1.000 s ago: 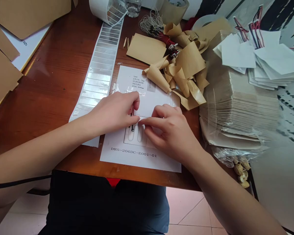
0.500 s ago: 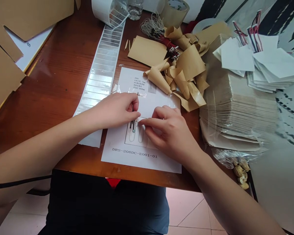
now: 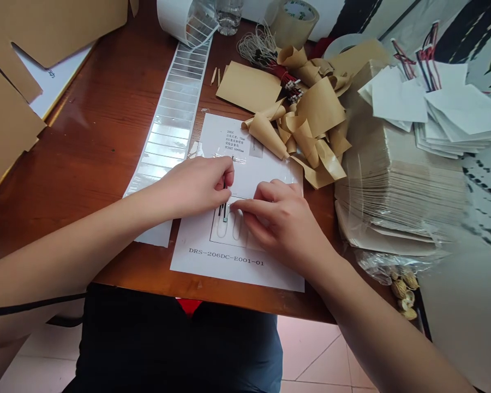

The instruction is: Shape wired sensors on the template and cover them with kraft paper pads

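My left hand [image 3: 202, 185] is closed in a pinch over the printed sheet [image 3: 237, 275], on a thin wire lead [image 3: 225, 210] with a small pale connector at its lower end. Dark strands show just below the thumb, over the drawn outline; the fingers hide the rest. My right hand [image 3: 280, 215] rests on the sheet close by, its index fingertip beside the lead and its other fingers curled. Whatever its fingers hold, if anything, is hidden. The sheet bears the print DRS-206DC-E001-01 along its lower part.
A label strip [image 3: 172, 120] runs from its roll [image 3: 174, 22] left of the sheet. Curled brown paper pieces [image 3: 265, 134], bundled wires [image 3: 257, 46] and a tape roll [image 3: 294, 22] lie behind. Right stands a bagged cardboard stack [image 3: 401, 191] with white pieces [image 3: 466, 112] on top.
The left thumb has drawn back slightly to the left, away from the right index fingertip. Both hands otherwise keep their places; the whole view has shifted a little.
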Demonstrator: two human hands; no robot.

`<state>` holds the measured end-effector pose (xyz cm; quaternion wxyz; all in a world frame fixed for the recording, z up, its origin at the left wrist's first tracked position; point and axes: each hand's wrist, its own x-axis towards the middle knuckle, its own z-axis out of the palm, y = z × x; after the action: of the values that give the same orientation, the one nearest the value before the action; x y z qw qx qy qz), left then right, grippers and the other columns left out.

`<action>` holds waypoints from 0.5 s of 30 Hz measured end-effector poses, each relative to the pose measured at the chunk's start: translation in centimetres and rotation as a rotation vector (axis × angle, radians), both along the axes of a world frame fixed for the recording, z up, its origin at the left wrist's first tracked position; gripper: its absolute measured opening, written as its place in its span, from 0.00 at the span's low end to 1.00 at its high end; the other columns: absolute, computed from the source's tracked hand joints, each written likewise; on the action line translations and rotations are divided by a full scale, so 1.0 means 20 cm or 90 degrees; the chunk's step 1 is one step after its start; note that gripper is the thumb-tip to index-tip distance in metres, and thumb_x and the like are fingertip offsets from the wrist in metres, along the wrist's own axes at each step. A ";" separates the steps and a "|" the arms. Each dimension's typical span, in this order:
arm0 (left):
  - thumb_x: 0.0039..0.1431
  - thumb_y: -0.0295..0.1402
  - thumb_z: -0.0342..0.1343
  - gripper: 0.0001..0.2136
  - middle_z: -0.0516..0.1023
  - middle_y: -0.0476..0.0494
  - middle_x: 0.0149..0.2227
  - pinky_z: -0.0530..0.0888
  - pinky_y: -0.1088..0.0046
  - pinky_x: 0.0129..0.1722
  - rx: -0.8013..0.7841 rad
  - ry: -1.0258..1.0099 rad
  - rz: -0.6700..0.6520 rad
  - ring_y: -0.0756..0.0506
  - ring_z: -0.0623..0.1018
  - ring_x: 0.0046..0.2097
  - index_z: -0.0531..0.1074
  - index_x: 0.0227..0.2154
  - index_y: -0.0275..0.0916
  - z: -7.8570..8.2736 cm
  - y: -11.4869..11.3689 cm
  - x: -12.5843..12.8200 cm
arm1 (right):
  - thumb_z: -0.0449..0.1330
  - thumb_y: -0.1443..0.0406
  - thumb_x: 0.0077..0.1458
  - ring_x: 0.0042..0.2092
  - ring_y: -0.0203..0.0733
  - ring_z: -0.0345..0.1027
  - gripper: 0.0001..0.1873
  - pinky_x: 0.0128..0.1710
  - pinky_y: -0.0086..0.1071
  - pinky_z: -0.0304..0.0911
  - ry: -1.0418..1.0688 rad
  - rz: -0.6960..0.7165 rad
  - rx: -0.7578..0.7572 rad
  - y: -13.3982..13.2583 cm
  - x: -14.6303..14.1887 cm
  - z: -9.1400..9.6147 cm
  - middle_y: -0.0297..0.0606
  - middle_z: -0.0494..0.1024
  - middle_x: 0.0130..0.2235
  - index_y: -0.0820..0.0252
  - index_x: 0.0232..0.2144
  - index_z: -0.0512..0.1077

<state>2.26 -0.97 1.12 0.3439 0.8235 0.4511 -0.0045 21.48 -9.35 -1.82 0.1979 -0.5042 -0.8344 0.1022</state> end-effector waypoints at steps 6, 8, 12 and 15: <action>0.59 0.32 0.54 0.04 0.78 0.49 0.35 0.64 0.69 0.34 -0.027 -0.009 -0.010 0.44 0.75 0.37 0.67 0.36 0.43 0.01 0.01 -0.01 | 0.55 0.69 0.63 0.34 0.43 0.61 0.15 0.37 0.39 0.50 0.000 0.000 -0.013 0.00 0.00 0.01 0.37 0.70 0.29 0.54 0.38 0.83; 0.57 0.32 0.56 0.06 0.78 0.49 0.34 0.64 0.69 0.34 -0.046 -0.015 -0.034 0.44 0.75 0.37 0.67 0.37 0.43 0.02 0.02 -0.02 | 0.55 0.70 0.63 0.34 0.43 0.62 0.14 0.37 0.38 0.52 0.010 -0.019 -0.014 0.00 0.00 0.02 0.37 0.71 0.29 0.55 0.37 0.81; 0.54 0.32 0.58 0.07 0.76 0.50 0.32 0.64 0.69 0.34 -0.050 -0.018 -0.059 0.44 0.75 0.37 0.68 0.36 0.44 0.01 0.04 -0.04 | 0.54 0.69 0.62 0.31 0.41 0.63 0.12 0.36 0.37 0.55 0.046 -0.060 -0.012 0.00 0.00 0.04 0.36 0.72 0.28 0.57 0.36 0.78; 0.54 0.31 0.58 0.06 0.76 0.50 0.31 0.64 0.70 0.33 -0.038 -0.021 -0.061 0.44 0.74 0.36 0.68 0.35 0.43 0.01 0.04 -0.03 | 0.54 0.69 0.61 0.29 0.41 0.64 0.10 0.35 0.36 0.55 0.055 -0.074 -0.017 0.00 0.00 0.05 0.36 0.73 0.27 0.57 0.35 0.77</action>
<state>1.63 -0.10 1.30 0.3748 0.8336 0.4051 -0.0211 21.43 -9.28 -0.85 0.2329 -0.5496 -0.7928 0.1231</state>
